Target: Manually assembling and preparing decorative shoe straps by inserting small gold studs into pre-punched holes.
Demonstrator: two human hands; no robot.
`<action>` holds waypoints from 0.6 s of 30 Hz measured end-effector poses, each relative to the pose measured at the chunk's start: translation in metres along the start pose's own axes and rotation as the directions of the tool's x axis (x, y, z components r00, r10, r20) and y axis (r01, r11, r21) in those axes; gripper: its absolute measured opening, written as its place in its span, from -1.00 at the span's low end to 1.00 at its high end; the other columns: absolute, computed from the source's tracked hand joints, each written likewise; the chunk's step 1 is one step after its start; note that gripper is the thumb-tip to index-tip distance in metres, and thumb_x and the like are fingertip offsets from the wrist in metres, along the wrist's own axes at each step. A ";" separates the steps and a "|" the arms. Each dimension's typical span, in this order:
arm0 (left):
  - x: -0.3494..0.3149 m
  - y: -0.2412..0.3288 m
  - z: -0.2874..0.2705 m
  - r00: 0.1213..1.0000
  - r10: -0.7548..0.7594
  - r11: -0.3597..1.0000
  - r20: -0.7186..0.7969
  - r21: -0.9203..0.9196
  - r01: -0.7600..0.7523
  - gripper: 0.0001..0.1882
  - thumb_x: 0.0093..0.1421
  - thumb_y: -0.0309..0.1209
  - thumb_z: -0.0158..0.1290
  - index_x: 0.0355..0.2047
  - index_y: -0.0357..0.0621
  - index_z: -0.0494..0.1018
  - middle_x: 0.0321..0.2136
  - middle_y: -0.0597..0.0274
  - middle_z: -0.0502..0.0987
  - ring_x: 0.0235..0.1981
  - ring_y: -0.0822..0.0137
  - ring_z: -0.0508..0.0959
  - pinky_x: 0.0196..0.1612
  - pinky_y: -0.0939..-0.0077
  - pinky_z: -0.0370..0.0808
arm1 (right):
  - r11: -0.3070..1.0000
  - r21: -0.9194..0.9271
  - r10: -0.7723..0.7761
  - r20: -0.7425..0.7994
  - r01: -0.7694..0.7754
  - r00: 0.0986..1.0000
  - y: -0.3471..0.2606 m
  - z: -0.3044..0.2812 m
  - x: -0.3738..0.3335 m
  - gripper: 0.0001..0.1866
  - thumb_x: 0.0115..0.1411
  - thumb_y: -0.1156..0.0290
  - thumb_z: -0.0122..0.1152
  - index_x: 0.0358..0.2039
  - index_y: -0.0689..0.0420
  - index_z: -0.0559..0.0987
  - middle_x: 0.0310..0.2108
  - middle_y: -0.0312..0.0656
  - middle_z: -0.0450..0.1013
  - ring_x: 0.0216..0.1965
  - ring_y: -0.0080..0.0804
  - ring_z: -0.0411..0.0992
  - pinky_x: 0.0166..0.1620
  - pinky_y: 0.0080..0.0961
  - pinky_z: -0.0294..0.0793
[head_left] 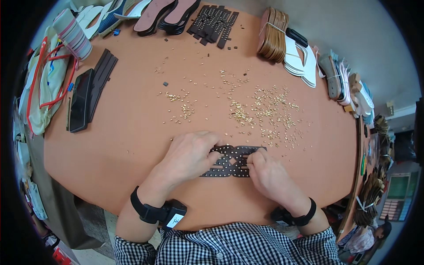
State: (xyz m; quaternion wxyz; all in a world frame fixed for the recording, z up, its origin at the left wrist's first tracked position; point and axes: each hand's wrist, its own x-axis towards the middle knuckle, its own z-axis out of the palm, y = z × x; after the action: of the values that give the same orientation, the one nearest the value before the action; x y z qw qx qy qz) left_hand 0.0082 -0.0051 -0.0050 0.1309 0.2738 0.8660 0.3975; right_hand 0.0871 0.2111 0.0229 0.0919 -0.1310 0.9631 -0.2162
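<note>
A dark brown studded sandal strap [238,153] with cut-out slots and a diamond-shaped hole lies flat on the table near its front edge. My left hand [192,152] is closed over its left end, fingers bent and thumb on the strap. At the strap's right part, my right hand [268,171] pinches with thumb and forefinger; whether a small stud sits between those fingertips is hidden. Rows of metal studs run along the strap's edges. Just beyond it, many loose gold studs [240,115] are scattered across the brown tabletop [132,163].
Several studded straps [212,23] lie stacked at the far edge, beside pink insoles [154,14]. A tied bundle of soles [272,37] and white cut pieces [293,57] stand far right. At left are a phone [81,102], dark strips [101,75], a striped cylinder [73,35] and a bag [49,90].
</note>
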 end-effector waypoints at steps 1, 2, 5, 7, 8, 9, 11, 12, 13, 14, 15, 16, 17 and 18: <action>0.000 0.000 0.000 1.000 0.005 1.000 0.001 0.003 -0.005 -0.79 0.00 -0.41 0.17 -0.31 -0.16 0.52 -0.46 0.11 0.58 -0.44 0.14 0.60 -0.37 0.33 0.51 | 1.000 -0.015 -0.002 0.005 0.002 1.000 0.000 0.001 0.000 -0.88 0.13 0.57 0.07 -0.31 0.26 0.37 -0.37 0.02 0.36 -0.40 0.04 0.43 -0.34 -0.17 0.46; 0.001 0.000 0.000 1.000 0.011 1.000 0.002 0.006 -0.011 -0.79 0.00 -0.41 0.17 -0.31 -0.16 0.52 -0.46 0.11 0.58 -0.44 0.14 0.60 -0.37 0.32 0.51 | 1.000 -0.029 -0.003 0.010 0.004 1.000 0.001 0.003 0.000 -0.88 0.13 0.57 0.07 -0.31 0.26 0.37 -0.37 0.02 0.36 -0.40 0.04 0.43 -0.34 -0.17 0.46; 0.000 0.001 -0.001 1.000 0.024 0.999 -0.005 0.023 -0.024 -0.80 0.01 -0.40 0.17 -0.32 -0.15 0.52 -0.45 0.12 0.59 -0.42 0.14 0.60 -0.36 0.32 0.51 | 0.996 -0.084 -0.033 0.019 0.034 0.999 -0.001 0.002 0.002 -0.92 0.13 0.57 0.03 -0.34 0.28 0.37 -0.40 0.02 0.35 -0.45 0.00 0.43 -0.37 -0.22 0.48; 0.000 0.000 -0.001 1.000 0.025 0.999 -0.007 0.038 -0.025 -0.80 0.01 -0.40 0.17 -0.32 -0.13 0.52 -0.45 0.13 0.59 -0.42 0.14 0.60 -0.36 0.31 0.51 | 0.997 -0.066 -0.045 0.017 0.046 0.999 -0.001 0.001 0.002 -0.91 0.13 0.57 0.03 -0.34 0.28 0.37 -0.40 0.02 0.35 -0.45 0.00 0.43 -0.37 -0.23 0.48; 0.000 0.000 0.000 1.000 0.026 0.999 -0.009 0.044 -0.025 -0.80 0.01 -0.40 0.17 -0.32 -0.13 0.52 -0.44 0.14 0.59 -0.41 0.14 0.60 -0.36 0.31 0.51 | 0.999 -0.029 -0.043 0.015 0.044 0.999 0.000 0.000 0.002 -0.90 0.12 0.57 0.06 -0.33 0.27 0.38 -0.38 0.02 0.36 -0.42 0.02 0.43 -0.36 -0.21 0.47; 0.000 -0.001 0.000 1.000 0.026 0.999 -0.010 0.039 -0.026 -0.80 0.01 -0.40 0.17 -0.32 -0.12 0.52 -0.44 0.14 0.59 -0.41 0.14 0.60 -0.36 0.31 0.51 | 0.999 0.009 -0.041 0.012 0.041 0.999 0.001 0.000 0.002 -0.88 0.12 0.58 0.08 -0.31 0.26 0.38 -0.36 0.02 0.36 -0.40 0.05 0.43 -0.34 -0.19 0.47; 0.000 -0.002 0.001 1.000 0.028 0.999 -0.011 0.029 -0.028 -0.81 0.01 -0.40 0.17 -0.32 -0.12 0.51 -0.43 0.15 0.59 -0.41 0.14 0.60 -0.36 0.30 0.51 | 1.000 -0.009 -0.016 0.030 0.016 0.999 -0.001 0.000 0.002 -0.88 0.12 0.57 0.08 -0.31 0.26 0.38 -0.36 0.03 0.36 -0.40 0.05 0.43 -0.34 -0.19 0.47; 0.000 -0.002 0.001 0.999 0.030 0.999 -0.012 0.030 -0.030 -0.81 0.01 -0.40 0.17 -0.32 -0.12 0.51 -0.43 0.16 0.59 -0.41 0.14 0.60 -0.36 0.30 0.51 | 1.000 -0.018 -0.003 0.038 0.003 0.999 -0.002 0.000 0.002 -0.88 0.13 0.57 0.08 -0.31 0.25 0.38 -0.37 0.03 0.36 -0.40 0.05 0.43 -0.34 -0.19 0.47; 0.000 -0.001 0.001 0.999 0.033 0.999 -0.014 0.031 -0.032 -0.81 0.01 -0.40 0.17 -0.32 -0.12 0.51 -0.43 0.16 0.60 -0.41 0.14 0.60 -0.36 0.30 0.51 | 1.000 -0.027 0.006 0.048 -0.005 0.999 -0.002 -0.001 0.003 -0.88 0.13 0.57 0.08 -0.31 0.25 0.39 -0.37 0.03 0.36 -0.40 0.05 0.43 -0.33 -0.19 0.47; 0.000 -0.001 0.001 0.999 0.036 0.999 -0.015 0.032 -0.035 -0.81 0.01 -0.40 0.17 -0.32 -0.12 0.51 -0.43 0.16 0.60 -0.41 0.14 0.60 -0.36 0.30 0.51 | 0.999 -0.037 0.015 0.057 -0.013 0.998 -0.003 -0.001 0.003 -0.89 0.13 0.57 0.08 -0.31 0.24 0.39 -0.37 0.02 0.36 -0.40 0.06 0.43 -0.33 -0.19 0.47; 0.000 0.000 0.001 0.999 0.032 0.999 -0.016 0.040 -0.032 -0.81 0.01 -0.40 0.17 -0.32 -0.11 0.51 -0.43 0.17 0.60 -0.41 0.14 0.60 -0.36 0.30 0.51 | 0.999 -0.046 0.025 0.066 -0.022 0.998 -0.003 -0.001 0.003 -0.89 0.13 0.57 0.08 -0.31 0.24 0.39 -0.37 0.02 0.36 -0.40 0.06 0.43 -0.32 -0.19 0.47; 0.000 0.000 0.000 0.999 0.029 0.998 -0.016 0.047 -0.028 -0.81 0.01 -0.39 0.17 -0.32 -0.11 0.51 -0.43 0.17 0.59 -0.42 0.14 0.60 -0.37 0.30 0.51 | 1.000 -0.022 0.021 0.058 -0.020 0.998 -0.002 -0.001 0.003 -0.89 0.13 0.57 0.08 -0.31 0.24 0.39 -0.37 0.02 0.36 -0.40 0.06 0.43 -0.32 -0.19 0.46; 0.000 0.001 0.000 1.000 0.025 0.998 -0.017 0.055 -0.025 -0.81 0.01 -0.39 0.17 -0.33 -0.11 0.51 -0.43 0.17 0.59 -0.42 0.14 0.60 -0.37 0.30 0.51 | 1.000 0.001 0.018 0.050 -0.018 0.999 -0.001 -0.001 0.003 -0.89 0.12 0.57 0.08 -0.32 0.24 0.39 -0.37 0.02 0.36 -0.40 0.05 0.42 -0.32 -0.19 0.46; 0.000 0.001 0.000 0.999 0.031 0.998 -0.018 0.054 -0.030 -0.81 0.01 -0.39 0.17 -0.33 -0.11 0.51 -0.43 0.17 0.59 -0.42 0.14 0.60 -0.37 0.30 0.51 | 1.000 0.024 0.014 0.042 -0.015 0.999 0.001 -0.001 0.002 -0.89 0.12 0.57 0.08 -0.32 0.24 0.39 -0.37 0.01 0.36 -0.39 0.05 0.42 -0.31 -0.18 0.46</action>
State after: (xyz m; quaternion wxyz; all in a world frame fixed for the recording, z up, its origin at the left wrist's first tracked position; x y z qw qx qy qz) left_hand 0.0084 -0.0047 -0.0044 0.1094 0.2866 0.8733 0.3785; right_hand 0.0846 0.2116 0.0236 0.1152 -0.1272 0.9593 -0.2243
